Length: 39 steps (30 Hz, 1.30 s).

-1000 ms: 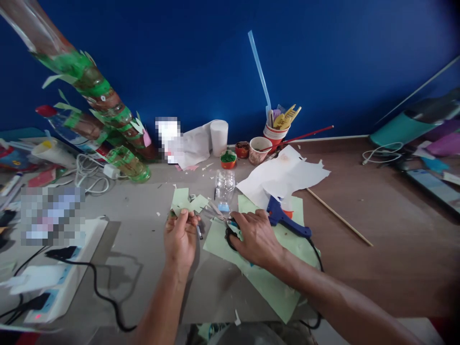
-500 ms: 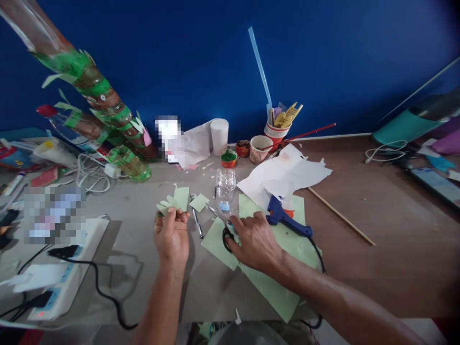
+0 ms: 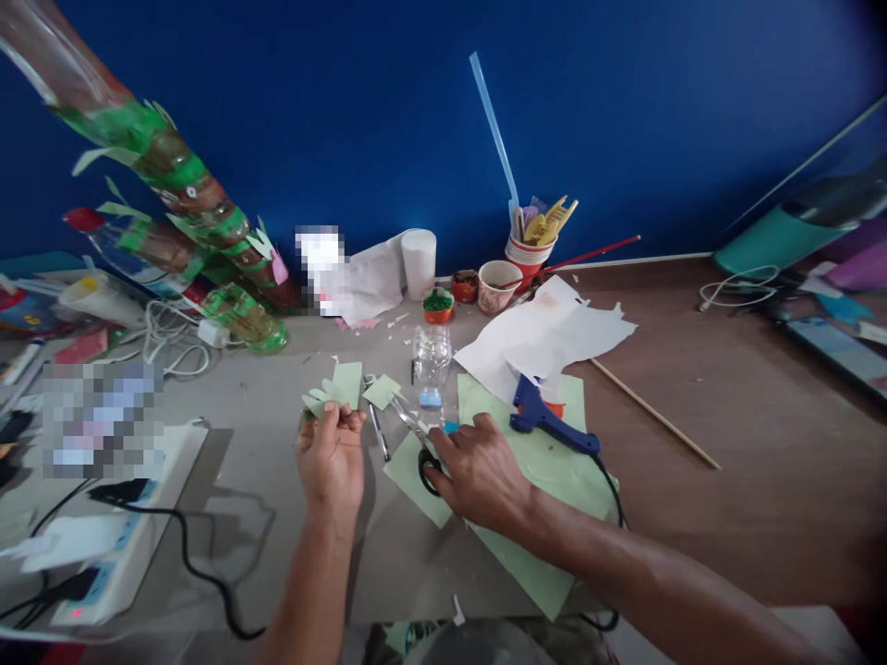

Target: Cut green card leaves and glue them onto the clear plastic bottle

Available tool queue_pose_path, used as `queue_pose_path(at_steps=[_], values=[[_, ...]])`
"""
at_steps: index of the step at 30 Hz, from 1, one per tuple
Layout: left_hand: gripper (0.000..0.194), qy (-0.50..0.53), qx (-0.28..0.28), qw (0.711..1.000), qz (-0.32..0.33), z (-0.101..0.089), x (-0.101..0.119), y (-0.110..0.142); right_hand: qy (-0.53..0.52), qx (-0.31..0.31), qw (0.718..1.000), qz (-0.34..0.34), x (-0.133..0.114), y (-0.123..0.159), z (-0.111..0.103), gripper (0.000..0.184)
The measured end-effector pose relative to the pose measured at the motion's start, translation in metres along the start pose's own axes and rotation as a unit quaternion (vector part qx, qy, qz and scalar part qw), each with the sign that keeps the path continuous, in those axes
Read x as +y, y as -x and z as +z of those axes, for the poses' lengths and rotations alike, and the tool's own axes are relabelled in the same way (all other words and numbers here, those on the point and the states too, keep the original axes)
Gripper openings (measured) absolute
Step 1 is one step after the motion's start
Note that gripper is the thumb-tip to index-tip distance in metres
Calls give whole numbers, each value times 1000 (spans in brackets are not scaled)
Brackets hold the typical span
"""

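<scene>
In my left hand (image 3: 333,462) is a light green paper cutout (image 3: 322,397) with several pointed tips, pinched between thumb and fingers. My right hand (image 3: 485,466) is closed on a pair of scissors (image 3: 414,427), its thumb at the black handle. Their blades point away to the left, towards a small green paper piece (image 3: 381,392). Beyond my left fingers is a green paper rectangle (image 3: 347,383). A pen (image 3: 379,432) lies between the hands. Large green sheets (image 3: 516,554) lie beneath my right hand and forearm.
Right of my right hand lies a blue glue gun (image 3: 554,427), its cord running towards the front edge. A clear plastic bottle (image 3: 433,360) lies ahead. Torn white paper (image 3: 540,328) and a wooden stick (image 3: 655,411) are at right. A power strip (image 3: 149,522) occupies the left.
My right hand and the scissors have shifted slightly left, bringing the blades nearer the small green piece. My left hand keeps its grip on the paper cutout. The view has shifted slightly.
</scene>
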<state>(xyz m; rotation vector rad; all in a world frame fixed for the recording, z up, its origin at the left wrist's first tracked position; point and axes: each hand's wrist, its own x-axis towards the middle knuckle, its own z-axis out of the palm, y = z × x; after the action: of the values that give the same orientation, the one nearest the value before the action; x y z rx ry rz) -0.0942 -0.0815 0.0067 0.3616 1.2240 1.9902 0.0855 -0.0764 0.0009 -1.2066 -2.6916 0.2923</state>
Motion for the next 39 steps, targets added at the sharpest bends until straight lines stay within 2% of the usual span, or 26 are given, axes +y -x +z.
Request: queue_pose_path(at_steps=[7, 11, 17, 21, 26, 28, 31, 35, 39], values=[[19, -9, 3, 1000, -17, 1, -1, 1, -6, -9, 1000, 12, -1, 0, 0, 23], [18, -21, -10, 1000, -10, 2, -3, 2, -13, -1, 1000, 21, -1, 0, -3, 26], [18, -28, -28, 999, -17, 1, -7, 2, 2, -25, 999, 39, -1, -2, -3, 28], [18, -31, -30, 999, -19, 0, -9, 0, 0, -49, 998, 37, 1, -3, -4, 25], [20, -32, -29, 999, -34, 2, -12, -1, -12, -43, 999, 7, 8, -4, -9, 19], [21, -42, -30, 998, -37, 3, -12, 0, -33, -23, 999, -5, 11, -5, -9, 22], [22, -62, -41, 997, -35, 5, -13, 3, -122, 54, 991, 15, 14, -5, -6, 21], [24, -87, -68, 993, -49, 11, -15, 12, -270, 150, 948, 72, 19, -6, -3, 19], [26, -107, -94, 987, -76, 20, -16, 24, -346, 194, 912, 100, 23, -7, -4, 17]])
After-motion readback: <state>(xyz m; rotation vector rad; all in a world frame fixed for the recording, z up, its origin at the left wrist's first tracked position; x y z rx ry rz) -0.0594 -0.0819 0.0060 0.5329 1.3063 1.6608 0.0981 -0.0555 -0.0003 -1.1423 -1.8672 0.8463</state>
